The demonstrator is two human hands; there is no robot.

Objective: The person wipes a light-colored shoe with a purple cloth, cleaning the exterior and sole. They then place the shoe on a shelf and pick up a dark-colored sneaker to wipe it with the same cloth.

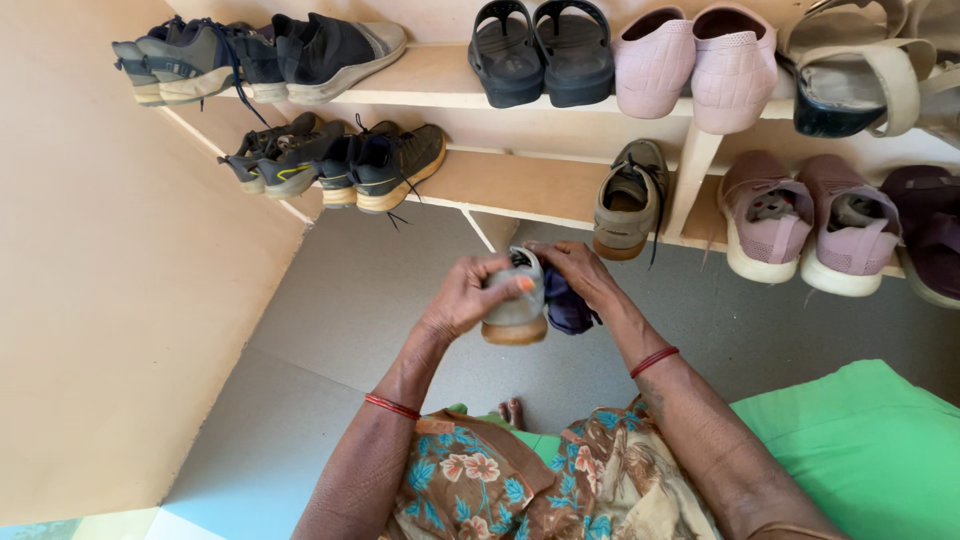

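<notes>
My left hand (468, 295) grips an olive-grey sneaker (517, 308) with a tan sole, held heel-down in front of me. My right hand (578, 272) holds a dark blue cloth (568, 310) pressed against the sneaker's right side. The matching olive-grey sneaker (628, 200) stands alone on the lower shelf just beyond my hands.
A two-tier wooden shoe rack (520, 185) carries dark sneakers (340, 160) at left, black sandals (540, 50), pink slip-ons (695, 60), pink sneakers (805, 225) and beige sandals (860, 75). A tan wall (100, 300) is at left, grey floor (360, 310) below, green fabric (870, 440) at right.
</notes>
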